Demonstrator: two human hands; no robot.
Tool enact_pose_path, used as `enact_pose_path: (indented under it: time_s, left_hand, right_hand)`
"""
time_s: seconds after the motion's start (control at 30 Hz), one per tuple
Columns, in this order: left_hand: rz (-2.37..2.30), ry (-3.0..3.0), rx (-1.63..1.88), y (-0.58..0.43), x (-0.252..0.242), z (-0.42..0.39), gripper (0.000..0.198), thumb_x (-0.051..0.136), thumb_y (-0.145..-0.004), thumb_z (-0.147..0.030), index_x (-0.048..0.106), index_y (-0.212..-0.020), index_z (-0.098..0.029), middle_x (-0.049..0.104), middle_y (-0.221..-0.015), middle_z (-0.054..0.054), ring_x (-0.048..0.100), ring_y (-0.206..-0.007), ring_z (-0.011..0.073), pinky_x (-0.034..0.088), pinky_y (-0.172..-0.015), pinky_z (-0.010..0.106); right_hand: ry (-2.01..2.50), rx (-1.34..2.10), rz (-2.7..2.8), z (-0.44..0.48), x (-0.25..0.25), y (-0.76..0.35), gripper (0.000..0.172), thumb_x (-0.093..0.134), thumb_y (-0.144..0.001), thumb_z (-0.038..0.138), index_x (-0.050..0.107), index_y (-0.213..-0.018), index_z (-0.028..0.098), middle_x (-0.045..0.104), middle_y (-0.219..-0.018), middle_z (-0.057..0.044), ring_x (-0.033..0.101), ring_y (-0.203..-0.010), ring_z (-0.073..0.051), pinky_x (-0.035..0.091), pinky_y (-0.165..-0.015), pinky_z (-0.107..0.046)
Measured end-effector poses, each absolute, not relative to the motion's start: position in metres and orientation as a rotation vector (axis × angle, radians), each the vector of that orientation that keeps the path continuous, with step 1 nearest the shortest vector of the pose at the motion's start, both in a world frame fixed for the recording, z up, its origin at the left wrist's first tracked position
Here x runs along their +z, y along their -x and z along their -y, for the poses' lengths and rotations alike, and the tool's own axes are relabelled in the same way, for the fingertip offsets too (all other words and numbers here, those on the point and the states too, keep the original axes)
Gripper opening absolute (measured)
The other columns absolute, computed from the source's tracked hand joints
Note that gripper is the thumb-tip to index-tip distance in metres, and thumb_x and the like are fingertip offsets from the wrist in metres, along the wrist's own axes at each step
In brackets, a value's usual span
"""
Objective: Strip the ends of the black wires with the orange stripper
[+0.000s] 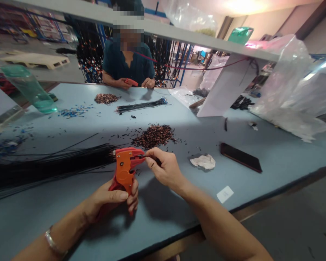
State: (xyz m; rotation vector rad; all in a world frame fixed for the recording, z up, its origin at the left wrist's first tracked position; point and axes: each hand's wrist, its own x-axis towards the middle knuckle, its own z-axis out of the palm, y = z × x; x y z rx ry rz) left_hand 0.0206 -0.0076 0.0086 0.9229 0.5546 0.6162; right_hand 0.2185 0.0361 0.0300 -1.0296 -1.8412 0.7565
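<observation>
My left hand (112, 199) is wrapped round the handles of an orange and red wire stripper (125, 168), held upright over the blue table (274, 152). My right hand (164, 166) pinches a short black wire (149, 158) and holds its end in the stripper's jaws. A thick bundle of long black wires (51, 165) lies on the table just left of the tool. Behind the tool sits a pile of small cut wire bits (154, 136), dark and copper coloured.
A dark phone (241, 157), a crumpled tissue (204, 161) and a white label (225, 194) lie to the right. Across the table a person in a dark shirt (128, 63) holds a red tool, with another scrap pile (106, 98) and wire bundle (141, 105). Clear plastic bags (290, 87) fill the right.
</observation>
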Motion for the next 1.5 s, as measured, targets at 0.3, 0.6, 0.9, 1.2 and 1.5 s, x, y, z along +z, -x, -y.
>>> enact_pose_path:
  time_s: [0.3,0.6,0.9,1.2,1.5]
  left_hand:
    - [-0.318,-0.914,0.843,-0.020,-0.003,0.008,0.055,0.062,-0.080,-0.032,0.052,-0.133,-0.022,0.055,-0.076,0.000,0.055,-0.069,0.0167,0.049,-0.069,0.035]
    - [-0.501,-1.008,0.748,-0.023,0.002,0.011,0.059,0.065,-0.081,-0.032,0.050,-0.137,-0.020,0.057,-0.075,0.001,0.054,-0.070,0.0179,0.045,-0.071,0.035]
    - [-0.517,-0.836,0.836,-0.022,0.000,0.007,0.049,0.062,-0.082,-0.028,0.052,-0.128,-0.017,0.058,-0.076,0.002,0.058,-0.071,0.0196,0.051,-0.068,0.037]
    - [-0.392,-0.819,0.769,-0.019,0.000,0.007,0.030,0.065,-0.078,-0.029,0.060,-0.103,-0.013,0.060,-0.071,0.002,0.060,-0.067,0.0180,0.050,-0.070,0.036]
    - [-0.404,-0.861,0.648,-0.019,-0.002,0.011,0.034,0.070,-0.075,-0.026,0.062,-0.104,-0.011,0.061,-0.072,0.003,0.060,-0.069,0.0189,0.047,-0.069,0.036]
  right_hand:
    - [1.167,0.343,2.054,-0.039,0.010,-0.214,0.015,0.047,-0.084,0.021,0.061,-0.079,0.019,0.062,-0.064,0.001,0.053,-0.058,-0.011,0.032,-0.058,-0.022]
    - [1.242,0.461,2.121,-0.033,0.014,-0.212,0.010,0.052,-0.078,0.015,0.062,-0.079,0.019,0.065,-0.066,0.001,0.050,-0.055,-0.010,0.030,-0.055,-0.020]
    - [1.222,0.665,1.936,-0.040,0.013,-0.213,0.013,0.053,-0.082,0.022,0.065,-0.076,0.019,0.055,-0.057,0.005,0.044,-0.051,-0.008,0.032,-0.055,-0.019]
    - [1.081,0.599,1.769,-0.037,0.027,-0.221,0.017,0.048,-0.090,0.028,0.061,-0.091,0.018,0.056,-0.065,0.004,0.047,-0.054,-0.009,0.039,-0.057,-0.020]
    - [0.848,0.248,1.881,-0.034,0.028,-0.221,0.014,0.048,-0.090,0.017,0.060,-0.085,0.019,0.065,-0.075,-0.001,0.055,-0.063,-0.010,0.043,-0.061,-0.021]
